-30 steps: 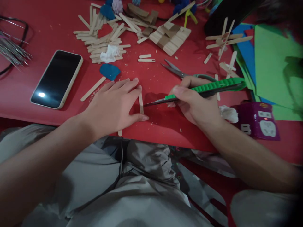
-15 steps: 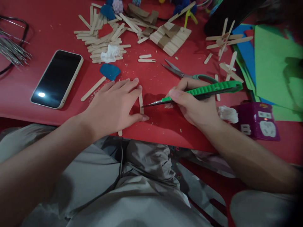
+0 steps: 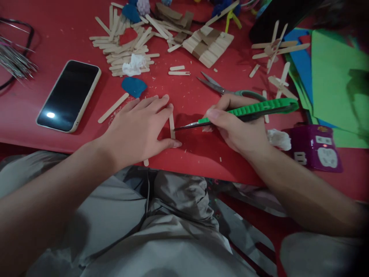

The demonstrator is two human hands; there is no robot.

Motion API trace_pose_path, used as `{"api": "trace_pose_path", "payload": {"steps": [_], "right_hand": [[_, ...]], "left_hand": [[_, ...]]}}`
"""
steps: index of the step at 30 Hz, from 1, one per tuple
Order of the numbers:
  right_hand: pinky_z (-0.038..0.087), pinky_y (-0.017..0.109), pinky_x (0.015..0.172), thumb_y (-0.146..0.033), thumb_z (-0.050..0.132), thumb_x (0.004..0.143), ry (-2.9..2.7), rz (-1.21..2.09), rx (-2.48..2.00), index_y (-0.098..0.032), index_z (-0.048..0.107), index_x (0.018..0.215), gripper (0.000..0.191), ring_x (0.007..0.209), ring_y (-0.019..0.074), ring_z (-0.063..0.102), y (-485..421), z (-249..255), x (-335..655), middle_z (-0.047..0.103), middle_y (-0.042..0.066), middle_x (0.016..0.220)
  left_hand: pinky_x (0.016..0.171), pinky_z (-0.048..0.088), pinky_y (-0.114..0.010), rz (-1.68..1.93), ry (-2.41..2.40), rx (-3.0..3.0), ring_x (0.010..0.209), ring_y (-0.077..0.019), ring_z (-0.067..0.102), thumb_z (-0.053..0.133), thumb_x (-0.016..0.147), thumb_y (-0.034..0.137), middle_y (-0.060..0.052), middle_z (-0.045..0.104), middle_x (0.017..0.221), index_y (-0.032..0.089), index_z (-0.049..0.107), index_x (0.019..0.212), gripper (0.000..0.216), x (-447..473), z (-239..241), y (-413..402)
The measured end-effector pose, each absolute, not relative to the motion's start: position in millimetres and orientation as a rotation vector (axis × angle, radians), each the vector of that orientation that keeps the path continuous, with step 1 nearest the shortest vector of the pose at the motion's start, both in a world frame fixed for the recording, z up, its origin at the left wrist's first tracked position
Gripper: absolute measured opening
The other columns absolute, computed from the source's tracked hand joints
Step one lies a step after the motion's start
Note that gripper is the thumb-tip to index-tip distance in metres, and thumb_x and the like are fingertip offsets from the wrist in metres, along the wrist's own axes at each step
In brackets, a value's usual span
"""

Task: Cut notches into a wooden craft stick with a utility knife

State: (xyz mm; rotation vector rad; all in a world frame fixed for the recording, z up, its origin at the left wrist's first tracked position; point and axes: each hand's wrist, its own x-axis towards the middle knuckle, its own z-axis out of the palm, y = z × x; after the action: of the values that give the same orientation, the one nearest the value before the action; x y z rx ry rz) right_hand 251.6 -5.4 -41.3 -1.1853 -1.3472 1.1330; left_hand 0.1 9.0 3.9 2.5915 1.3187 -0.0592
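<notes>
My left hand (image 3: 138, 125) lies palm down on the red table, its index finger and thumb pressing a short wooden craft stick (image 3: 172, 125) at both ends. In my right hand (image 3: 238, 130) is a green utility knife (image 3: 263, 108), gripped like a pen. Its blade tip touches the stick, or nearly so, between my left index finger and thumb. Another craft stick (image 3: 146, 162) pokes out from below my left palm, mostly hidden. Just behind my right hand lies a pair of scissors (image 3: 213, 82), blades slightly apart, handles partly covered.
A phone (image 3: 69, 96) lies at left, near a bundle of thin metal wires (image 3: 17, 59). Piled craft sticks (image 3: 115, 48) and a woven stick panel (image 3: 209, 46) sit farther back. To the right are coloured paper sheets (image 3: 337, 77) and a purple power socket (image 3: 314, 148).
</notes>
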Motion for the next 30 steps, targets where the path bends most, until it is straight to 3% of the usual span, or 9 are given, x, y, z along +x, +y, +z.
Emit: {"api": "trace_pose_path", "payload": {"steps": [8, 14, 19, 24, 30], "right_hand": [[0.053, 0.029, 0.058, -0.049, 0.097, 0.09, -1.354, 1.163, -1.121, -0.027, 0.075, 0.07, 0.036, 0.057, 0.0134, 0.068, -6.0, -40.4, 251.5, 0.074, -0.005, 0.066], [0.055, 0.03, 0.056, -0.052, 0.099, 0.086, -1.298, 1.181, -1.179, -0.026, 0.071, 0.067, 0.043, 0.054, 0.0139, 0.066, -6.6, -37.9, 250.8, 0.07, -0.004, 0.062], [0.054, 0.028, 0.057, -0.042, 0.097, 0.09, -1.342, 1.174, -1.157, -0.025, 0.073, 0.069, 0.037, 0.056, 0.0122, 0.066, -6.9, -36.6, 249.6, 0.071, -0.004, 0.064], [0.053, 0.027, 0.055, -0.053, 0.1, 0.085, -1.309, 1.175, -1.143, -0.026, 0.073, 0.067, 0.042, 0.053, 0.0119, 0.064, -5.7, -39.5, 251.3, 0.067, -0.006, 0.06], [0.053, 0.03, 0.056, -0.052, 0.1, 0.086, -1.333, 1.167, -1.134, -0.027, 0.074, 0.068, 0.04, 0.054, 0.0137, 0.065, -5.2, -41.2, 251.4, 0.071, -0.005, 0.063]], "left_hand": [[0.137, 0.043, -0.06, -0.072, 1.326, 2.571, 0.165, -0.0458, 0.051, 0.081, 0.1, 0.052, -0.017, 0.05, 0.182, 0.018, 0.064, 0.164, 0.074, 1.5, 6.0, 8.9], [0.137, 0.042, -0.061, -0.082, 1.335, 2.569, 0.165, -0.0473, 0.051, 0.082, 0.1, 0.049, -0.021, 0.05, 0.181, 0.013, 0.064, 0.163, 0.075, 2.0, 6.4, 7.9], [0.137, 0.041, -0.058, -0.104, 1.339, 2.567, 0.166, -0.0452, 0.051, 0.081, 0.101, 0.05, -0.019, 0.049, 0.182, 0.016, 0.063, 0.164, 0.074, 2.8, 7.0, 8.8], [0.138, 0.039, -0.058, -0.188, 1.36, 2.56, 0.168, -0.045, 0.046, 0.081, 0.102, 0.049, -0.019, 0.045, 0.184, 0.013, 0.059, 0.167, 0.077, 6.2, 10.4, 8.6], [0.139, 0.039, -0.055, -0.193, 1.366, 2.548, 0.169, -0.0442, 0.046, 0.081, 0.102, 0.047, -0.019, 0.044, 0.185, 0.013, 0.059, 0.167, 0.077, 7.3, 11.1, 7.7]]}}
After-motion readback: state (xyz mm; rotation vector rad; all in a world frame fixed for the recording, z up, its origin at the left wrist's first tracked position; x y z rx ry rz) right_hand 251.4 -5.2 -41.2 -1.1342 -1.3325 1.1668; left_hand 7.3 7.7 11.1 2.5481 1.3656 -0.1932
